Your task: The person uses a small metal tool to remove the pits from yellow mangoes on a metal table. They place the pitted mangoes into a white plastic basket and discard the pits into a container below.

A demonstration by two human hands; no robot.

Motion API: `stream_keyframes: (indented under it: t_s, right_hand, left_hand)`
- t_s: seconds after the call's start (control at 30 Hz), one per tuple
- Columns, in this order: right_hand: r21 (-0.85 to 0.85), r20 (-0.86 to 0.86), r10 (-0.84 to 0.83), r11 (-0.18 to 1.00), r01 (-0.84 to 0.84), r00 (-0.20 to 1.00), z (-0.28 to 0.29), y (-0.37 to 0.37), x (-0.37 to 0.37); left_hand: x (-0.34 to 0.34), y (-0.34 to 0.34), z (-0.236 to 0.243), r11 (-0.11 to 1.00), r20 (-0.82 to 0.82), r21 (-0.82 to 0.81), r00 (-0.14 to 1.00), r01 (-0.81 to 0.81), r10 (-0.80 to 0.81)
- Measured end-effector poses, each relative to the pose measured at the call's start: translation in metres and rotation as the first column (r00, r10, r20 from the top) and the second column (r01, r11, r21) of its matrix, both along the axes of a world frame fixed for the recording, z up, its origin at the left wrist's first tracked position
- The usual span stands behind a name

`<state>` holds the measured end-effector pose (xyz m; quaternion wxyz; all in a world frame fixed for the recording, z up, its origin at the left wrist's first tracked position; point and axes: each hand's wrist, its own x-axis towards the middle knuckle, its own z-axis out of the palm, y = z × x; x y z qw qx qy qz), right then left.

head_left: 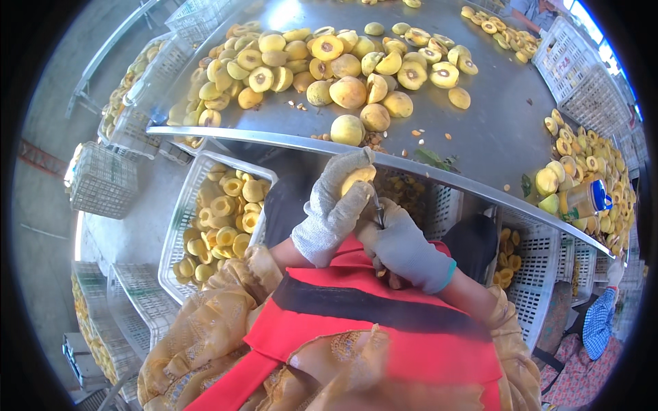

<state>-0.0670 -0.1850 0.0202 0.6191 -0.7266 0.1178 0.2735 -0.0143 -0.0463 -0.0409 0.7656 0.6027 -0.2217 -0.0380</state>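
Observation:
My left hand [330,214], in a grey-white knit glove, is closed around a yellow peach half [358,178] just below the table's near edge. My right hand [406,248], gloved in grey with a teal cuff, grips a thin metal pitting tool [378,203]. The tool's tip is at the peach half; how deep it goes is hidden. Behind the hands, the metal table [486,130] bears a heap of yellow peach halves [274,58], many with brown pits, and loose pits near the edge.
To my left stands a white crate [179,240] of hollowed peach halves. Another crate [538,274] is at my right. A jar with a blue lid [591,198] lies by a second heap. More stacked crates [103,179] stand on the floor at left. Other people are at the far and right edges.

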Motion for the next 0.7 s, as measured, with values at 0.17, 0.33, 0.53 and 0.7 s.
stream_keyframes:
  t_s: [0.17, 0.33, 0.53, 0.7]
  right_hand:
    - [-0.299, 0.479, 0.136, 0.954, 0.015, 0.867, -0.052, -0.002, 0.002]
    - [0.404, -0.154, 0.214, 0.904, -0.136, 0.965, -0.019, -0.020, 0.011]
    - [0.193, -0.079, 0.059, 0.980, -0.043, 0.995, -0.011, -0.007, 0.001]
    - [0.788, -0.297, 0.167, 0.599, 0.142, 0.940, -0.022, -0.027, 0.000]
  left_hand:
    - [0.022, 0.002, 0.030, 0.952, -0.405, 0.194, 0.903, 0.237, -0.142]
    - [0.036, 0.008, 0.018, 0.909, -0.559, 0.106, 0.781, 0.402, -0.280]
    - [0.022, -0.001, 0.016, 0.928, -0.323, 0.270, 0.932, 0.258, -0.166]
    - [0.032, -0.004, 0.018, 0.911, -0.508, 0.071, 0.800, 0.407, -0.318]
